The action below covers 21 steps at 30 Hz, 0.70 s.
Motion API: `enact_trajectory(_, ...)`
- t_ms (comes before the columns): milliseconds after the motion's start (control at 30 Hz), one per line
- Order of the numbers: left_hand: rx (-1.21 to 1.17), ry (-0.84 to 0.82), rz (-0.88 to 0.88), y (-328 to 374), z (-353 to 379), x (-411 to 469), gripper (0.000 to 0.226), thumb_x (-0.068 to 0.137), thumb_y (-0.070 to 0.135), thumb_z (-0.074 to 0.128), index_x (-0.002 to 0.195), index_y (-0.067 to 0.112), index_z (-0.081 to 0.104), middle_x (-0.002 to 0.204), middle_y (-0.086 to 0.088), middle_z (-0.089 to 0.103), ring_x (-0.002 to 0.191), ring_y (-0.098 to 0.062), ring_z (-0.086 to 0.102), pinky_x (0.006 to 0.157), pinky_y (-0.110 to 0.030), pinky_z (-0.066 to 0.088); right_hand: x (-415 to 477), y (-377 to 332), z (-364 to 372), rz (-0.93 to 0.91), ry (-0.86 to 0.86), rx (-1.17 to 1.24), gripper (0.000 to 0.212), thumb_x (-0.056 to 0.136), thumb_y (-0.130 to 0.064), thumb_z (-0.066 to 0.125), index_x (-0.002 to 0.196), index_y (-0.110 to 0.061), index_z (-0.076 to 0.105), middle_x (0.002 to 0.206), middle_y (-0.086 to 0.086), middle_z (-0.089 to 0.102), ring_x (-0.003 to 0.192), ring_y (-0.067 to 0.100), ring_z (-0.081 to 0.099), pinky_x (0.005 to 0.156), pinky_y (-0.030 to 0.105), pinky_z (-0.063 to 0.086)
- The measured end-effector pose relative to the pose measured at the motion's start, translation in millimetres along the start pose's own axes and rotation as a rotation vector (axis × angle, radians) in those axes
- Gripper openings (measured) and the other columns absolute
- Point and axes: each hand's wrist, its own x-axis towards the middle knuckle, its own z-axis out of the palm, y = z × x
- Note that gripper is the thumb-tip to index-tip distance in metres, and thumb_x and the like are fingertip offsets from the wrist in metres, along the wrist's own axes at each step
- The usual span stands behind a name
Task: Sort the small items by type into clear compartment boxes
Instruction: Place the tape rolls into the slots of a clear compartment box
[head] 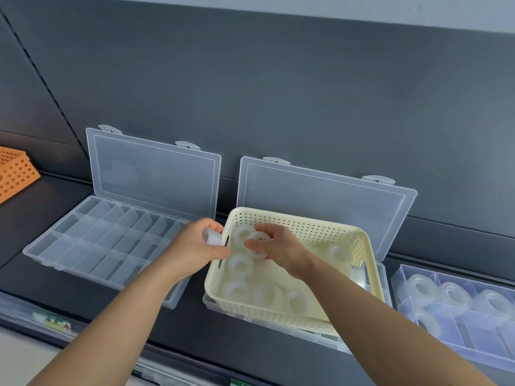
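A cream perforated basket (328, 232) rests on top of the middle clear compartment box (278, 327), whose lid stands open against the wall. Several clear tape rolls (239, 264) lie inside the basket. My right hand (281, 247) is inside the basket, gripping one tape roll (257, 239) near its left end. Just outside the basket's left wall, my left hand (195, 247) holds another tape roll (211, 236). To the left lies an open clear compartment box (69, 240) with bare compartments.
A third clear divided box (404, 277) at the right holds several tape rolls. An orange perforated basket (14, 174) sits at the far left. All stand on a dark shelf (25, 218) against a dark back wall, with label strips along the shelf's front edge.
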Motion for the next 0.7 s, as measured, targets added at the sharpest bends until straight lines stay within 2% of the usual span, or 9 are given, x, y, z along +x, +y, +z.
enact_trajectory(67,-0.006,0.006,0.019,-1,1,0,0.03,0.073,0.019,0.079,0.096,0.029,0.062,0.1,0.005,0.062,0.087,-0.013,0.061,0.066,-0.027,0.051,0,-1,1,0.023,-0.016,0.044,0.047,0.074,-0.022,0.081,0.114,-0.009,0.061,0.107,0.007,0.067,0.093,0.02,0.066,0.087,0.04,0.056)
enact_trajectory(167,0.004,0.025,0.03,-2,2,0,0.03,0.073,0.019,0.078,0.096,0.03,0.062,0.101,0.009,0.06,0.09,-0.01,0.059,0.07,-0.03,0.053,-1,-3,2,0.039,-0.105,0.044,0.038,0.079,-0.022,0.077,0.111,-0.007,0.064,0.104,0.009,0.07,0.093,0.022,0.068,0.085,0.039,0.057)
enact_trajectory(267,0.026,0.058,0.024,-4,2,-1,0.033,0.072,0.024,0.079,0.098,0.032,0.06,0.103,0.009,0.06,0.089,-0.008,0.057,0.067,-0.027,0.048,-4,-6,1,0.051,-0.088,0.004,0.039,0.079,-0.025,0.076,0.111,-0.007,0.061,0.1,0.006,0.067,0.09,0.019,0.065,0.078,0.033,0.057)
enact_trajectory(367,0.072,0.194,0.076,3,2,-6,0.038,0.073,0.032,0.079,0.105,0.03,0.058,0.107,0.013,0.058,0.089,-0.005,0.052,0.065,-0.02,0.039,-14,-12,-7,0.037,-0.053,0.004,0.034,0.081,-0.025,0.074,0.106,-0.004,0.063,0.09,0.003,0.064,0.081,0.015,0.061,0.074,0.029,0.055)
enact_trajectory(467,-0.014,0.271,0.155,23,8,-17,0.033,0.075,0.035,0.077,0.101,0.03,0.057,0.104,0.012,0.058,0.088,-0.007,0.054,0.065,-0.02,0.04,-35,-18,-26,0.007,-0.041,0.071,0.032,0.084,-0.024,0.072,0.109,-0.006,0.064,0.094,0.005,0.065,0.084,0.017,0.063,0.079,0.03,0.055)
enact_trajectory(533,-0.099,0.175,0.141,37,16,-24,0.033,0.079,0.029,0.073,0.104,0.033,0.053,0.102,0.007,0.059,0.086,-0.011,0.059,0.068,-0.026,0.047,-55,-21,-42,-0.002,-0.033,0.135,0.036,0.085,-0.026,0.07,0.115,-0.008,0.062,0.107,0.009,0.067,0.093,0.024,0.068,0.081,0.031,0.057)
enact_trajectory(633,-0.281,-0.032,0.105,58,36,-39,0.045,0.071,0.023,0.065,0.11,0.037,0.045,0.105,0.0,0.059,0.081,-0.019,0.068,0.086,-0.042,0.051,-88,-20,-71,-0.001,-0.028,0.34,0.042,0.086,-0.021,0.069,0.125,-0.012,0.055,0.118,0.016,0.063,0.095,0.032,0.069,0.082,0.036,0.058)
enact_trajectory(700,-0.32,-0.103,0.127,74,55,-49,0.048,0.065,0.027,0.06,0.109,0.038,0.044,0.108,0.004,0.056,0.076,-0.015,0.069,0.09,-0.04,0.05,-112,-17,-94,-0.007,-0.015,0.526,0.044,0.086,-0.016,0.066,0.128,-0.014,0.053,0.12,0.021,0.061,0.092,0.037,0.069,0.079,0.039,0.059)
